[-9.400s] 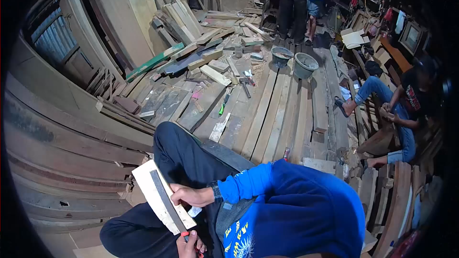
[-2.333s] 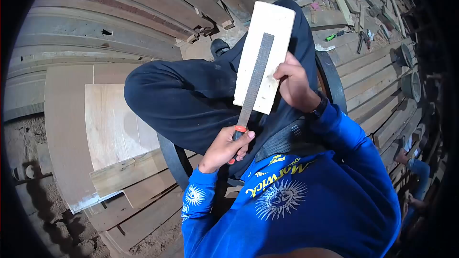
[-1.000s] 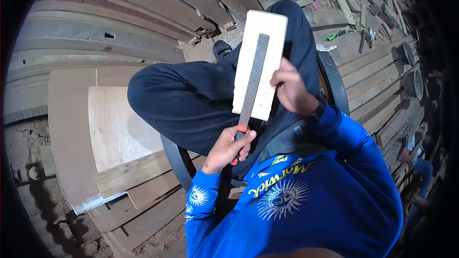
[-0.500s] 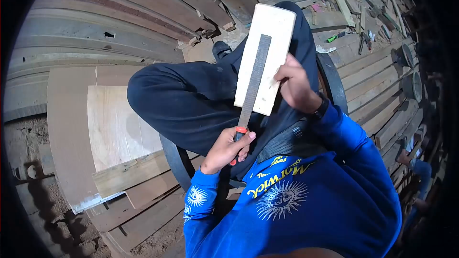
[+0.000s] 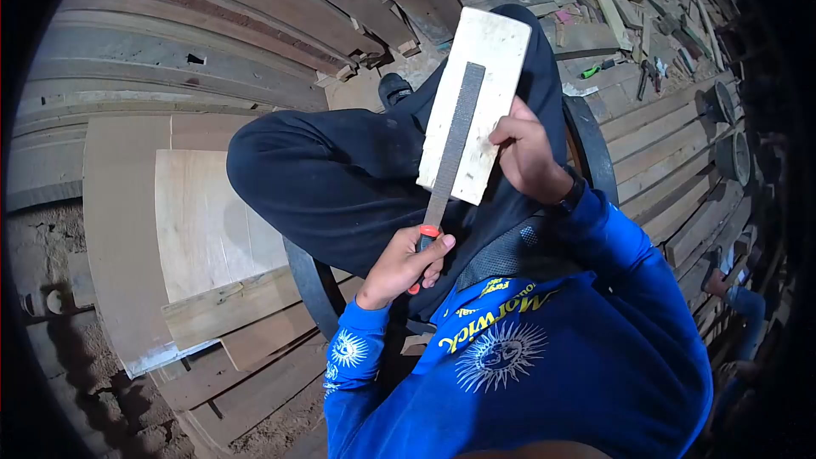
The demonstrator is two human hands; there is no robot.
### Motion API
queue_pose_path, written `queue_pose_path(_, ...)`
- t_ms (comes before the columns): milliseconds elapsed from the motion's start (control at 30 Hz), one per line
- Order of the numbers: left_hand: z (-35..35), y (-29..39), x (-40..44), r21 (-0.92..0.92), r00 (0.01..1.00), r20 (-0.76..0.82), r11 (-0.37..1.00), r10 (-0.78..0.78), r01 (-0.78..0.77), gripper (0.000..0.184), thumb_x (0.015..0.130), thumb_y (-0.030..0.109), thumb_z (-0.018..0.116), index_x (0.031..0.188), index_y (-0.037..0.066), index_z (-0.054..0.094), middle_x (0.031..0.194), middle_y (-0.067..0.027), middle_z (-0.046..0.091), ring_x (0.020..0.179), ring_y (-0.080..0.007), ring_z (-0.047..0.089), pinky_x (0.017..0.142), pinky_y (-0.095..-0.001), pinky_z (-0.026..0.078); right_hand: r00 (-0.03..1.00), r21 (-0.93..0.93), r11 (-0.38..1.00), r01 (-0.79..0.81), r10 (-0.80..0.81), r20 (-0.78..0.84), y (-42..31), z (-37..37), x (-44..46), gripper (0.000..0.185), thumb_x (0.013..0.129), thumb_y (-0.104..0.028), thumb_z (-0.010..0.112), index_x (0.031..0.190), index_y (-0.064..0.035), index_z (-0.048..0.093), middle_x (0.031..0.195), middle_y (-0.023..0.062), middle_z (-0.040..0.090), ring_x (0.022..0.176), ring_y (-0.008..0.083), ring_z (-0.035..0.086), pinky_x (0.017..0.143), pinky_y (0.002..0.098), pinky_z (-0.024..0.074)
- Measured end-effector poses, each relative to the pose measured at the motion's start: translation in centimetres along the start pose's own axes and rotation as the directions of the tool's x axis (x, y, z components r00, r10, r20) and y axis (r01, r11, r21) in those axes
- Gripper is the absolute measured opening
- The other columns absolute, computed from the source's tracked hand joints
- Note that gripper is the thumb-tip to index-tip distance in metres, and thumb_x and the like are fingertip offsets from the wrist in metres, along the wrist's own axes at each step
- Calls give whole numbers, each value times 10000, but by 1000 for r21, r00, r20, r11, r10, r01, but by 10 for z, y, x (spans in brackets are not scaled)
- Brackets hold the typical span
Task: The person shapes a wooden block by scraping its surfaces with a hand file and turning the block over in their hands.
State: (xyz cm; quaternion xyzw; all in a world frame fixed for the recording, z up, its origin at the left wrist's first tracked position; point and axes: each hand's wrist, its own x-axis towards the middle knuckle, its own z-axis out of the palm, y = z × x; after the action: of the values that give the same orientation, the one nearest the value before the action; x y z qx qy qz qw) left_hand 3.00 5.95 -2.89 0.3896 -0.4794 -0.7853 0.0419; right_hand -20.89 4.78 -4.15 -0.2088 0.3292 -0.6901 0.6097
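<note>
A pale wooden block (image 5: pixel 497 59) is tilted above my crossed legs. My right hand (image 5: pixel 529 153) grips its right edge, thumb and fingers pressed on the wood. A dark flat rasp (image 5: pixel 459 132) lies along the block's face, its tip short of the block's far end. My left hand (image 5: pixel 406 265) is wrapped round the rasp's red and black handle, just below the block's near edge. The fingers behind the block are hidden.
Plywood sheets (image 5: pixel 200 221) and a short plank (image 5: pixel 229 306) lie at the left. Long boards (image 5: pixel 195 59) stand at the upper left. Hand tools (image 5: pixel 650 76), scrap wood and two buckets (image 5: pixel 733 157) are at the upper right. Another person's leg (image 5: pixel 750 314) shows at the right edge.
Since the earliest frame the view has swung down onto my lap. Over the last second the block has tilted and shifted slightly right under the rasp; both hands have kept their hold.
</note>
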Motion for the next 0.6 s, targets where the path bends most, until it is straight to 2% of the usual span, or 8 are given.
queue_pose_path(133,3,4,-1,27,998,-22,997,-67,67,307,963,299,559,774,73,472,517,13,439,435,-65,434,423,-209,361,1000,6,1000,-6,6,-14,5,7,-5,602,680,63,395,1282,32,412,1182,142,561,1084,230,553,982,340,403)
queue_pose_path(233,1,2,0,16,996,-18,996,-90,90,314,962,308,559,775,71,473,516,12,439,434,-64,433,427,-214,366,993,-132,986,-106,110,28,23,15,-18,653,682,47,413,1333,19,378,1193,127,555,1092,205,549,978,315,402)
queue_pose_path(267,1,3,0,23,996,-17,996,-91,92,314,962,308,559,775,71,473,516,12,439,434,-64,433,427,-214,366,992,-107,987,-120,124,37,24,16,-19,648,680,48,411,1327,21,394,1198,121,562,1097,198,550,975,306,403)
queue_pose_path(333,3,5,0,-9,1000,-16,1000,-17,17,323,961,330,553,769,74,508,522,30,462,440,-37,469,336,-178,312,994,-69,993,-95,98,38,21,8,-12,637,680,49,408,1317,23,408,1192,120,567,1094,197,553,975,307,404)
queue_pose_path(400,1,0,0,-2,1000,-12,1000,-11,11,322,961,330,553,769,75,507,522,30,462,439,-38,468,341,-181,314,997,-25,998,-59,60,39,10,4,-6,604,679,50,395,1281,32,448,1179,129,580,1090,209,560,975,319,410)
queue_pose_path(500,0,0,0,-6,1000,-3,1000,4,-4,317,961,324,556,768,78,505,522,29,463,439,-43,468,356,-184,319,998,4,999,47,-46,-33,-3,2,2,598,674,56,393,1271,41,425,1180,152,570,1091,238,562,982,348,414)
queue_pose_path(600,0,-2,1,19,1000,9,1000,-14,14,317,961,320,557,766,77,503,519,25,462,439,-49,465,377,-193,332,1000,-15,1000,-1,1,4,0,4,-3,605,680,55,398,1284,40,408,1188,153,560,1104,230,553,988,341,407)
